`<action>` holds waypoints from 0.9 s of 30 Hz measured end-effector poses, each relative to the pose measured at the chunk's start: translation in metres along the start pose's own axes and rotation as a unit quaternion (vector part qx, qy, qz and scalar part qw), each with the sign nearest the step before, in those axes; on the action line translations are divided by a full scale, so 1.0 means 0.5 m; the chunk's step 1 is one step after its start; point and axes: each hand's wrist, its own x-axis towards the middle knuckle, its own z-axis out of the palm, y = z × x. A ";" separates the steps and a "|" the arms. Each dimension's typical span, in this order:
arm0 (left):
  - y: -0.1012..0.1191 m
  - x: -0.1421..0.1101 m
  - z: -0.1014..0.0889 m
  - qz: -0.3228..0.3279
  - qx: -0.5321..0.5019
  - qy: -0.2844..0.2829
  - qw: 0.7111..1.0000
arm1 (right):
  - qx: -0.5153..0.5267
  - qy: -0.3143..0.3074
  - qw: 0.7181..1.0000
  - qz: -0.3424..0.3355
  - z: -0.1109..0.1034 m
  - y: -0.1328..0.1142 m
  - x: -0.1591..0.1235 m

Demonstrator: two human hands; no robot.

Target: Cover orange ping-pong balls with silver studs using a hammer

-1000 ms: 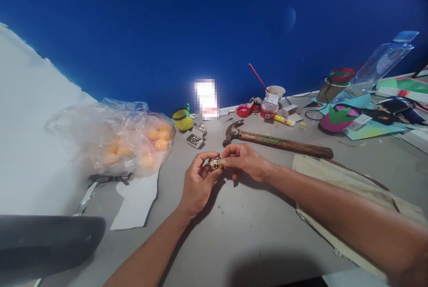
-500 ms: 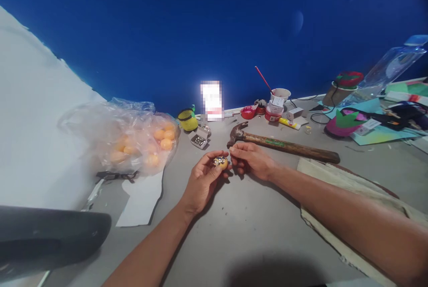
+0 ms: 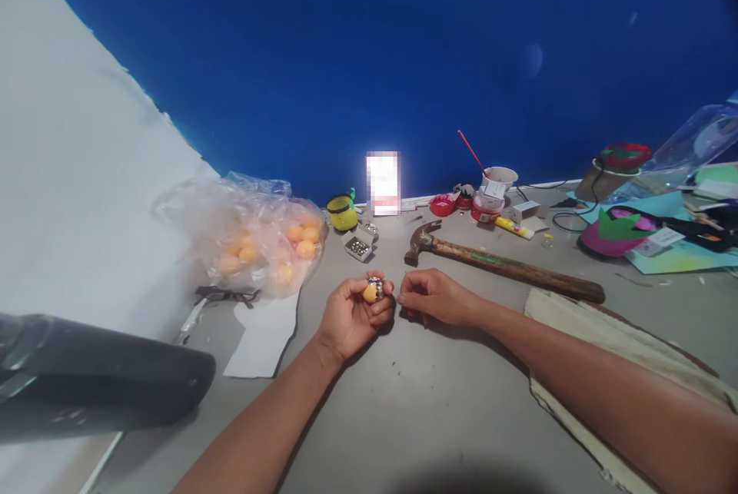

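My left hand (image 3: 353,317) is closed round a small orange ball (image 3: 372,290) partly covered with shiny studs, held just above the grey table (image 3: 415,402). My right hand (image 3: 433,298) lies beside it on the table, a little to the right, its fingers curled and pinched together; whether anything is between the fingertips I cannot make out. The two hands are slightly apart. A small open box of metal studs (image 3: 360,246) stands just beyond the hands.
A wooden-handled hammer (image 3: 501,267) lies behind my right hand. A clear bag of orange balls (image 3: 259,244) sits at the left. Cups, glue and craft scraps crowd the back right. A wooden board (image 3: 623,340) lies under my right forearm. A dark object (image 3: 98,379) fills the near left.
My right hand has come off the ball and settled on the table. The left hand has turned the ball and keeps holding it. The view has shifted left.
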 end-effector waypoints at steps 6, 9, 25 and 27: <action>0.001 0.001 0.002 0.019 0.005 -0.016 1.000 | 0.003 -0.014 1.000 -0.003 -0.004 0.005 0.001; 0.000 0.005 -0.002 0.027 0.024 -0.018 0.999 | 0.003 -0.018 1.000 -0.005 -0.003 0.008 0.003; -0.007 0.009 -0.008 0.083 0.095 0.011 0.992 | -0.004 -0.019 1.000 -0.012 -0.004 0.011 0.006; -0.009 0.008 -0.005 0.088 0.106 0.013 0.990 | 0.001 -0.018 1.000 -0.010 -0.004 0.008 0.005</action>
